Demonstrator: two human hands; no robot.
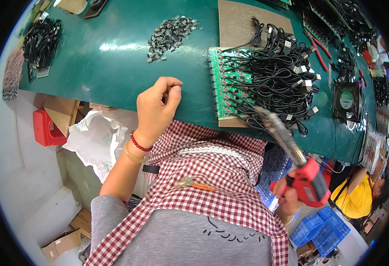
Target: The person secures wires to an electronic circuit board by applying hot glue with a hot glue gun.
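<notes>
My left hand (158, 106) is held over the front edge of the green table, its fingers curled in and nothing showing between thumb and forefinger. In my right hand (287, 197) is a red-and-black heat gun (310, 184) with a long metal nozzle, slightly blurred and tilted up to the left. The nozzle tip is over the near side of a bundle of black USB cables (274, 73). Their wire ends lie along a panel of green circuit boards (223, 84). Board and cables rest on a brown sheet of board (234, 20).
A pile of small black-and-silver parts (170, 37) lies mid-table. More black cables (41, 42) are at the far left. Red-handled pliers (321, 53) and a black square fan (347, 102) are on the right. Beyond, a person in yellow (353, 197) sits near blue crates (321, 230).
</notes>
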